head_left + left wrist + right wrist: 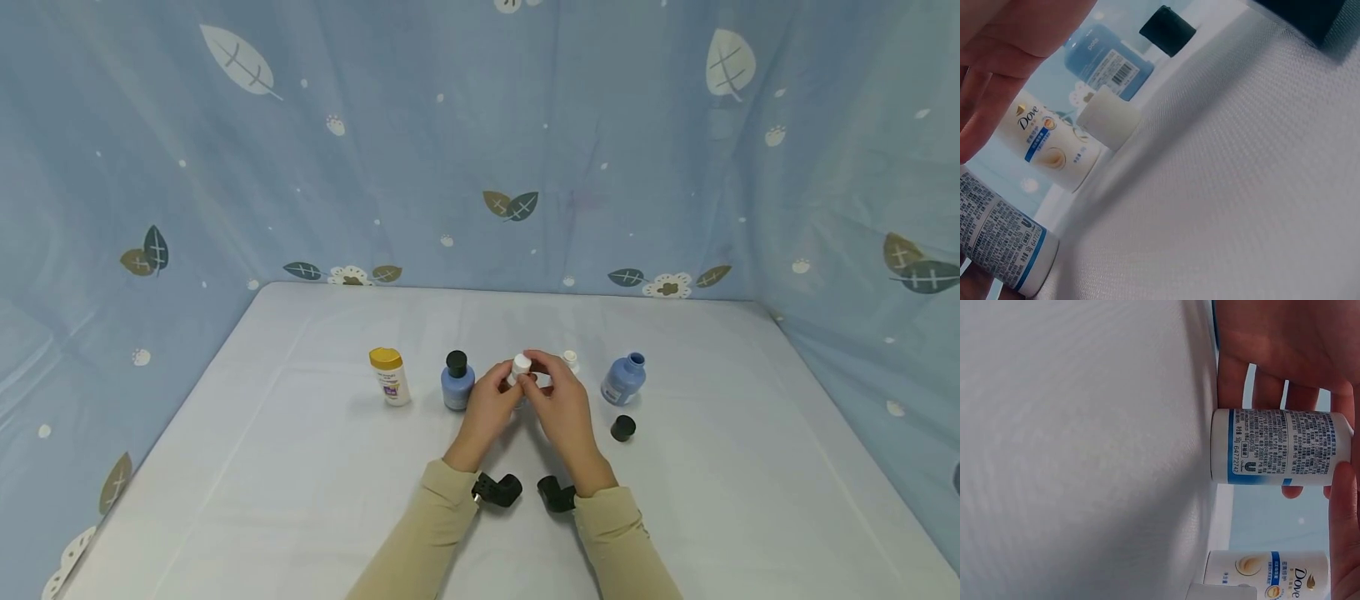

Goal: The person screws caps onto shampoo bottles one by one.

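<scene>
Both hands meet at a small white bottle (1282, 447) with fine print and a blue band near its base, upright close over the table. My left hand (487, 410) grips the bottle's body, several fingers showing behind it in the right wrist view. With thumb and fingertips, my right hand (564, 408) holds the white cap (521, 363) at the top. Behind them stands a white Dove bottle (1050, 140), mostly hidden in the head view. A loose white cap (1109, 117) sits on the table before it.
Left of the hands stand a blue bottle (457, 390) with a black cap and a white bottle (392, 383) with a yellow cap. To the right are an uncapped blue bottle (624, 381) and a loose black cap (622, 428). A patterned blue curtain (420, 150) surrounds the table.
</scene>
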Demonstrator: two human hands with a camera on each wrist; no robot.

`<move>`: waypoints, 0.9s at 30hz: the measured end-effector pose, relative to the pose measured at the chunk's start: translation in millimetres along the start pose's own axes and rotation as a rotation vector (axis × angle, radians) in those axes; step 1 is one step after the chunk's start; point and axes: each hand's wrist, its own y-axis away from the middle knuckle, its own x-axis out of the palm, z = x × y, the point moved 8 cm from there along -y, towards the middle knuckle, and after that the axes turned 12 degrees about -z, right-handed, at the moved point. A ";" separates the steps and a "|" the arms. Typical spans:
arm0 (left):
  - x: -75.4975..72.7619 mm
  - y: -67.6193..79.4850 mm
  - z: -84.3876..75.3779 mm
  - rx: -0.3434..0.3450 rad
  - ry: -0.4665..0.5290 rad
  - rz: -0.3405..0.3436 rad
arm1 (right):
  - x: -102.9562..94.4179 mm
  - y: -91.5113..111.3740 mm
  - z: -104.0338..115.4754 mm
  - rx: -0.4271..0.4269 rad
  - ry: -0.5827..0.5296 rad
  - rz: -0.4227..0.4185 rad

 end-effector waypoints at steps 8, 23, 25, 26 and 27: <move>0.2 0.2 2.2 -0.003 0.004 0.008 | 2.2 0.6 -2.5 0.015 -0.013 0.021; 1.5 0.4 2.6 -0.008 0.023 0.019 | 1.0 3.0 -0.2 -0.012 -0.008 0.033; 1.4 0.4 3.2 -0.009 0.011 0.020 | 0.9 2.4 -1.7 -0.002 -0.014 0.028; 1.3 0.3 3.1 -0.008 0.011 0.020 | 0.8 2.1 -2.0 0.001 -0.017 0.026; 1.1 0.2 3.2 -0.009 0.007 0.020 | 0.7 1.8 -2.0 0.000 -0.021 0.024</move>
